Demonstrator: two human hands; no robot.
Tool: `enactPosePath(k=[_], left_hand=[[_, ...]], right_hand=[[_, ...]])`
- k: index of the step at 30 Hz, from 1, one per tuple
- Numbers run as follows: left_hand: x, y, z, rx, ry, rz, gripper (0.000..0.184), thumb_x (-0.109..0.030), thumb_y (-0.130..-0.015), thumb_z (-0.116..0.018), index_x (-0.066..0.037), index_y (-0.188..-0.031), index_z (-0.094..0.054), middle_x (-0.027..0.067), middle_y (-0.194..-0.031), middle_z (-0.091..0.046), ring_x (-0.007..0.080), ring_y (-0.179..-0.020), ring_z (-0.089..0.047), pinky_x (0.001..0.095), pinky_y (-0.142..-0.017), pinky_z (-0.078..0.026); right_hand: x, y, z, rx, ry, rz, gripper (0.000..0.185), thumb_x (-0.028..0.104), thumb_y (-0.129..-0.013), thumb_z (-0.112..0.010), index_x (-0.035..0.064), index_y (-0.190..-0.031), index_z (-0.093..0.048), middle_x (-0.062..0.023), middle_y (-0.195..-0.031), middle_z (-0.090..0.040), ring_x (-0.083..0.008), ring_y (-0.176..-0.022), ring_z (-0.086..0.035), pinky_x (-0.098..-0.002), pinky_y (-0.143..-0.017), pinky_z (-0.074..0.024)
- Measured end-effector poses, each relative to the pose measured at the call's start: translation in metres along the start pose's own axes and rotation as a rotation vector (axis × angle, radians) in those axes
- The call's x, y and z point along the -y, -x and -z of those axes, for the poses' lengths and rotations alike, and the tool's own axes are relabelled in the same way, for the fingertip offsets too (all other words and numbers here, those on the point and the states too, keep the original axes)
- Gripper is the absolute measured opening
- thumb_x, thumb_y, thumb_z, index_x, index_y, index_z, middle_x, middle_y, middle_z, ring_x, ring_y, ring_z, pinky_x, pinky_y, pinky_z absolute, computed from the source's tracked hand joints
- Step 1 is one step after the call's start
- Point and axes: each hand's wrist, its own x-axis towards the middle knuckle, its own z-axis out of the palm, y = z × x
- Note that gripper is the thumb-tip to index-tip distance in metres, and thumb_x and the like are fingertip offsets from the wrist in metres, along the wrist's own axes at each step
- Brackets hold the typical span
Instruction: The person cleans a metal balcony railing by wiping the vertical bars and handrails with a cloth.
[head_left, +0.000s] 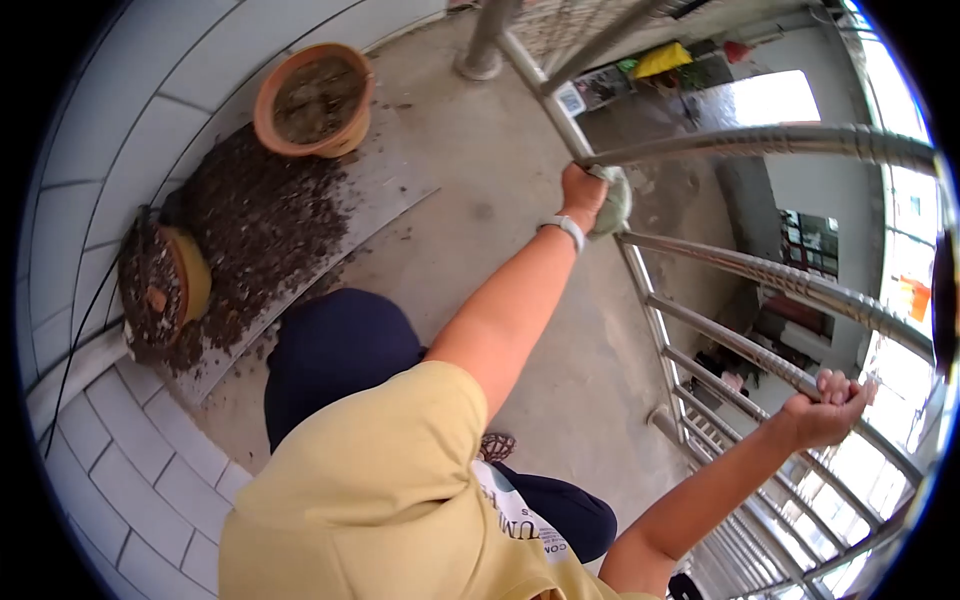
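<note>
My left hand point(583, 196), with a pale band on its wrist, is closed on a grey-green cloth point(614, 200). The cloth presses against the metal railing's bottom rail point(638, 275), close to the foot of an upright bar. Farther right, my right hand point(832, 408) has its fingers curled round one of the railing bars point(745, 348). Part of that bar is hidden behind the hand.
A terracotta pot point(352, 134) of soil stands by the tiled wall point(150, 150). Loose dark soil point(255, 215) covers a grey board point(385, 195). Another planter point(192, 272) sits at the left. Beyond the railing lies a lower yard point(690, 190).
</note>
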Motion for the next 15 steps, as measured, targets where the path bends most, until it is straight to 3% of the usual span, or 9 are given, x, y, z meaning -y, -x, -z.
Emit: enactPosePath(k=[2, 6, 8, 9, 10, 13, 15], left_hand=[[-0.005, -0.001, 0.005, 0.086, 0.093, 0.156, 0.011, -0.009, -0.069, -0.066, -0.002, -0.077, -0.061, 0.0043, -0.068, -0.059, 0.0139, -0.056, -0.055, 0.0295, -0.052, -0.045], [0.0, 0.006, 0.007, 0.114, 0.156, 0.227, 0.01, -0.01, -0.071, -0.065, -0.004, -0.078, -0.062, 0.0039, -0.07, -0.06, 0.0144, -0.058, -0.056, 0.0301, -0.053, -0.045], [0.014, 0.025, 0.006, 0.173, 0.073, 0.32, 0.01, -0.012, -0.073, -0.063, -0.005, -0.08, -0.062, 0.0037, -0.071, -0.06, 0.0141, -0.06, -0.056, 0.03, -0.054, -0.045], [0.031, 0.036, 0.002, 0.205, -0.3, 0.36, 0.01, -0.014, -0.075, -0.061, -0.005, -0.08, -0.062, 0.0038, -0.07, -0.06, 0.0135, -0.062, -0.056, 0.0299, -0.054, -0.045], [0.014, 0.057, -0.009, 0.1, 0.093, 0.656, 0.013, -0.016, -0.075, -0.06, -0.005, -0.082, -0.062, 0.0039, -0.071, -0.06, 0.0132, -0.063, -0.056, 0.0299, -0.055, -0.046], [0.025, 0.059, -0.005, 0.093, 0.212, 0.617, 0.013, -0.015, -0.077, -0.06, -0.006, -0.085, -0.062, 0.0038, -0.074, -0.059, 0.0136, -0.063, -0.055, 0.03, -0.056, -0.045], [0.028, 0.049, -0.004, 0.147, -0.078, 0.559, 0.011, -0.014, -0.078, -0.059, -0.007, -0.087, -0.061, 0.0034, -0.076, -0.059, 0.0136, -0.064, -0.055, 0.0296, -0.056, -0.045]], right_hand=[[0.002, 0.007, -0.007, -0.029, 0.033, 0.047, 0.023, 0.012, -0.083, -0.05, 0.0089, -0.063, -0.04, 0.0042, -0.047, -0.024, -0.0063, -0.042, -0.025, -0.0226, -0.044, -0.0247], [0.003, 0.01, -0.012, -0.077, 0.031, 0.049, 0.023, 0.012, -0.083, -0.052, 0.009, -0.063, -0.04, 0.0038, -0.047, -0.025, -0.0066, -0.042, -0.025, -0.0217, -0.044, -0.0246], [0.003, 0.011, -0.01, -0.073, 0.03, 0.06, 0.024, 0.012, -0.083, -0.053, 0.0094, -0.063, -0.04, 0.0039, -0.047, -0.025, -0.0061, -0.041, -0.025, -0.0216, -0.044, -0.0251], [0.004, 0.012, -0.013, -0.071, 0.029, 0.055, 0.025, 0.012, -0.083, -0.053, 0.0096, -0.063, -0.04, 0.0039, -0.047, -0.025, -0.0058, -0.041, -0.026, -0.0215, -0.044, -0.0253], [0.005, 0.014, -0.012, -0.07, 0.026, 0.052, 0.025, 0.012, -0.084, -0.054, 0.0098, -0.063, -0.04, 0.0039, -0.047, -0.025, -0.0055, -0.041, -0.026, -0.0214, -0.044, -0.0255], [0.004, 0.013, -0.009, -0.044, 0.017, 0.053, 0.026, 0.012, -0.085, -0.053, 0.01, -0.063, -0.04, 0.0039, -0.048, -0.025, -0.0054, -0.041, -0.027, -0.0213, -0.044, -0.0269], [0.003, 0.008, -0.005, -0.015, -0.001, 0.046, 0.026, 0.012, -0.085, -0.053, 0.0095, -0.063, -0.04, 0.0039, -0.048, -0.025, -0.0055, -0.041, -0.027, -0.0214, -0.043, -0.0276]])
